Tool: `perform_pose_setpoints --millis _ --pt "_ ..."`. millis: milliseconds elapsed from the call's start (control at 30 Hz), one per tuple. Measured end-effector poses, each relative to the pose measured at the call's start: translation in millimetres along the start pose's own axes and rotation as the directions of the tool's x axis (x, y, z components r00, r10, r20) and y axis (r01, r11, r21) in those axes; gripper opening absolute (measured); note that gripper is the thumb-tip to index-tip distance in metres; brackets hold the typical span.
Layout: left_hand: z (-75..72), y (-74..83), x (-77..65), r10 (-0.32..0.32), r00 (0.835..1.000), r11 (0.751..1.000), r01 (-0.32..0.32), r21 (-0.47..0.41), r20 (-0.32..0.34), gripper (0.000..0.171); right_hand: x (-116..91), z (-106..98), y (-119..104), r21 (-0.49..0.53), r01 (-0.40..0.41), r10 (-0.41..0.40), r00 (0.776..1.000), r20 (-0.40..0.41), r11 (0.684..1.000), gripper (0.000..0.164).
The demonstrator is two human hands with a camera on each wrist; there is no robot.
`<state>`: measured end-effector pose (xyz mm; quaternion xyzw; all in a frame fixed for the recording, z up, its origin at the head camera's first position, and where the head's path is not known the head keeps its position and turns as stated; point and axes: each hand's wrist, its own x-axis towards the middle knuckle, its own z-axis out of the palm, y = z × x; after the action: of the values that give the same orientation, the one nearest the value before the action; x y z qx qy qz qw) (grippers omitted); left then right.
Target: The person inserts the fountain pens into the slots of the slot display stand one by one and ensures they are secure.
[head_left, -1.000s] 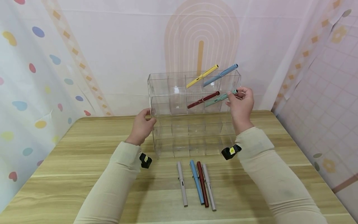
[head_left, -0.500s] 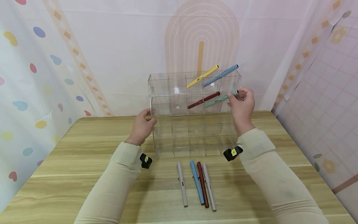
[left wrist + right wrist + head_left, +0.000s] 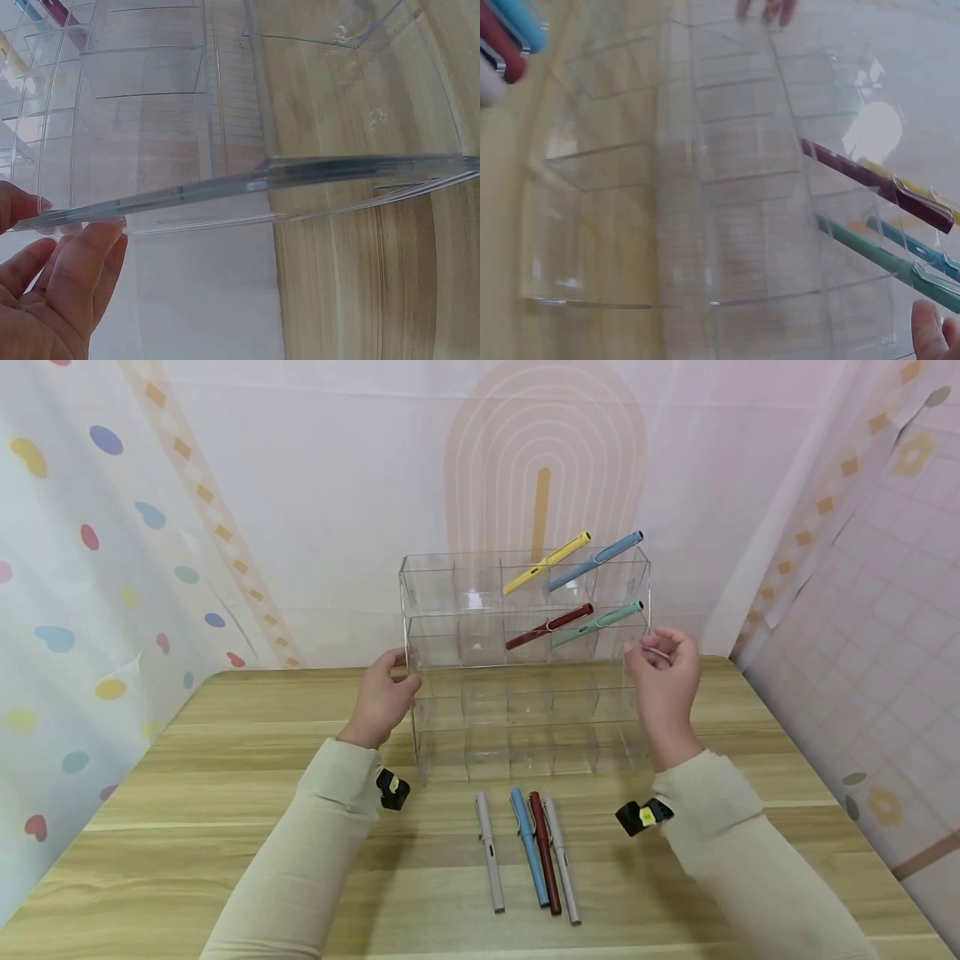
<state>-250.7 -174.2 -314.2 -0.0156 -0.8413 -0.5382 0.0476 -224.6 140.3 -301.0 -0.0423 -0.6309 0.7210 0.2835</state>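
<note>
A clear acrylic pen rack point(image 3: 487, 667) with tiered compartments stands on the table. My left hand point(image 3: 381, 697) holds its left side edge, thumb in front and fingers behind in the left wrist view. Beside the rack's right edge is my right hand point(image 3: 670, 689), fingers loosely bent with nothing in them. Just above that hand, a mint green pen point(image 3: 597, 623) leans in the second tier, left of which leans a dark red pen point(image 3: 550, 627). The top tier carries a yellow pen point(image 3: 547, 562) and a blue pen point(image 3: 597, 561).
In front of the rack lie a light blue pen point(image 3: 529, 847), a dark red pen point(image 3: 545, 853) and two grey pens, one point(image 3: 489, 852) lying apart at the left. Patterned cloth point(image 3: 337, 485) hangs behind the wooden table point(image 3: 225, 760) and at both sides.
My right hand has let go of the mint green pen and moved down and to the right. That pen stays leaning in the rack. My left hand keeps its place.
</note>
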Motion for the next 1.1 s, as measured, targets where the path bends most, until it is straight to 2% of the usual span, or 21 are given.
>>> perform_pose_setpoints --millis 133,300,467,667,833,933,1100 --pt "0.2 -0.9 -0.1 0.008 1.0 1.0 -0.008 -0.013 -0.003 0.053 -15.5 -6.0 8.4 -0.089 -0.057 0.064 0.994 0.084 0.994 0.031" --pt "0.4 -0.5 -0.7 0.02 1.0 1.0 -0.02 -0.019 -0.005 0.054 -36.8 -11.8 20.7 -0.238 -0.107 0.162 0.961 0.225 0.965 0.031" --pt "0.6 0.5 -1.4 0.02 1.0 1.0 -0.021 -0.021 -0.005 0.054 -53.7 -16.8 31.5 -0.398 -0.085 0.236 0.907 0.348 0.913 0.027" --pt "1.1 0.7 -0.9 0.026 1.0 0.999 -0.026 -0.025 -0.009 0.054 -68.9 -22.5 41.7 -0.487 -0.062 0.309 0.84 0.446 0.871 0.027" --pt "1.7 0.6 -0.5 0.028 0.999 0.999 -0.029 -0.02 -0.014 0.053 -79.3 -23.2 49.7 -0.535 -0.063 0.372 0.787 0.493 0.842 0.031" --pt "1.8 0.9 -0.5 0.031 0.999 0.999 -0.031 -0.024 -0.017 0.053 -85.0 -22.1 53.7 -0.584 -0.068 0.429 0.748 0.506 0.809 0.034" --pt "2.0 0.5 -1.1 0.033 0.999 0.999 -0.033 -0.03 -0.015 0.052 -92.1 -19.7 58.8 -0.651 -0.029 0.477 0.705 0.524 0.758 0.038"
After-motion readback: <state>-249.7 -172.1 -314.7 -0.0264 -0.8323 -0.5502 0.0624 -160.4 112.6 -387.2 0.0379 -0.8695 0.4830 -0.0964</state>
